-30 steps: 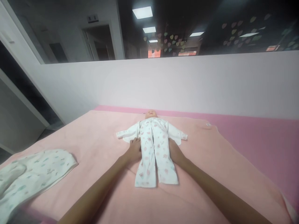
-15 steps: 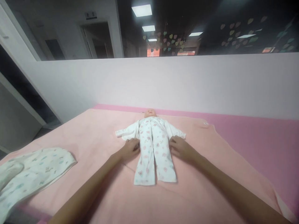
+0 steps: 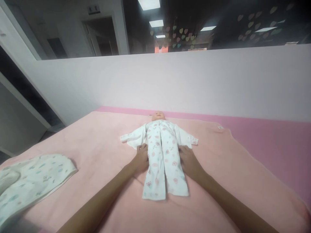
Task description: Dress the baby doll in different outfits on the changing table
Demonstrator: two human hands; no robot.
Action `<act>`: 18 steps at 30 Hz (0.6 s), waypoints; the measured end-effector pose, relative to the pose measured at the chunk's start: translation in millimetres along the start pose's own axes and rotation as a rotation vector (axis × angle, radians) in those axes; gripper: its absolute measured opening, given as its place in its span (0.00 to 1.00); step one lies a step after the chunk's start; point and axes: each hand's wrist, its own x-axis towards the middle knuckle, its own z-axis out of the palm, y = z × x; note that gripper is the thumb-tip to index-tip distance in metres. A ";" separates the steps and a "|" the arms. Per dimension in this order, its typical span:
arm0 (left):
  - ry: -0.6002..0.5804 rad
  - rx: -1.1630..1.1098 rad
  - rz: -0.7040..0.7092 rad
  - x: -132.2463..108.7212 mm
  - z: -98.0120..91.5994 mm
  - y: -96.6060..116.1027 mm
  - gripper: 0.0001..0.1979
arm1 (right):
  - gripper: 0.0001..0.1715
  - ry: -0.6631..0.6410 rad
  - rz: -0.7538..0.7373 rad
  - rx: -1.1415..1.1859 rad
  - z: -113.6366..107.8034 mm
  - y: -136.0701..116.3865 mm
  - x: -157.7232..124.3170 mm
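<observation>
A baby doll (image 3: 158,115) lies on its back at the far side of a peach blanket, its head toward the wall. It wears a white long-sleeved baby top (image 3: 184,136) with the arms spread. White baby trousers (image 3: 156,155) with a pink print lie flat along its front, covering torso and legs. My left hand (image 3: 142,158) is closed at the left edge of the trousers, some fingertips hidden by cloth. At the opposite edge my right hand (image 3: 190,161) is likewise closed on the trousers, its fingers curled inward.
The peach blanket (image 3: 97,139) covers most of a pink mat (image 3: 267,145). At the left front lies a white printed garment or cloth (image 3: 43,174), cut off by the frame. A white wall (image 3: 170,84) with a window above stands behind the mat.
Both hands have closed in against the trousers' edges, fingers going slightly under the cloth. The view has tilted slightly downward, and the trouser legs appear a little nearer.
</observation>
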 end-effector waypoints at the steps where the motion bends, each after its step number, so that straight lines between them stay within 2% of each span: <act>1: 0.010 0.008 -0.007 2.1 1.7 -0.7 0.10 | 0.25 -0.001 0.008 0.025 2.0 0.1 -0.2; 3: 0.033 0.016 -0.003 6.0 3.6 -2.5 0.10 | 0.26 0.001 0.032 0.071 5.1 1.1 0.6; 6: 0.049 -0.046 0.019 9.2 -0.4 -2.5 0.11 | 0.22 0.004 0.056 0.131 5.1 3.1 3.1; 10: -0.001 -0.319 0.077 6.2 -17.1 6.8 0.11 | 0.10 -0.012 0.064 0.158 -5.6 1.4 4.3; 13: -0.053 -0.453 0.086 0.5 -25.9 13.6 0.10 | 0.07 -0.016 0.063 0.155 -16.9 -3.3 3.4; 18: -0.135 -0.444 0.040 -6.8 -25.1 13.4 0.11 | 0.05 -0.170 0.038 0.215 -30.3 -8.6 3.3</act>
